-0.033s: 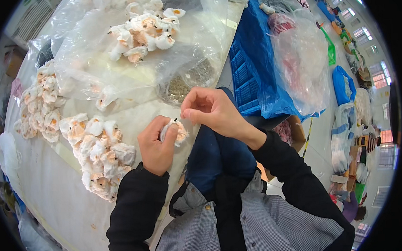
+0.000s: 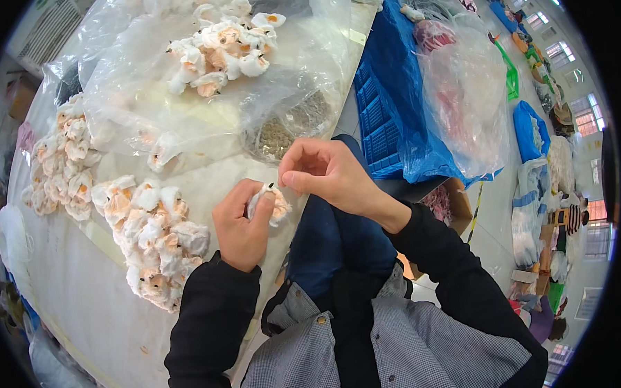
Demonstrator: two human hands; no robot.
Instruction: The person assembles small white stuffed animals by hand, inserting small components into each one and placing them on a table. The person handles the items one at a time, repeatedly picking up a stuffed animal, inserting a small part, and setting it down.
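Between the thumb and fingers of my left hand (image 2: 241, 226) is a small fluffy plush piece (image 2: 280, 208), white and peach, with a dark bit sticking up at its top. My right hand (image 2: 336, 179) is beside it, thumb and forefinger pinched together close to the piece's upper right. Whatever that pinch holds, if anything, is too small to see. A pile of similar plush pieces (image 2: 161, 243) lies on the table left of my left hand. Just beyond my hands sits a clear plastic bag (image 2: 275, 141) with small greyish bits in it.
More plush pieces lie on a clear plastic sheet (image 2: 126, 108) at the far side and in a heap (image 2: 65, 163) at the left. Right of the pale table (image 2: 85, 273) stands a blue crate (image 2: 377, 125) with bagged pink material (image 2: 452, 97). A cardboard box (image 2: 456, 205) is below it.
My right hand has dipped very slightly, its fingers still pinched near the plush piece. My left hand and the piles have not moved.
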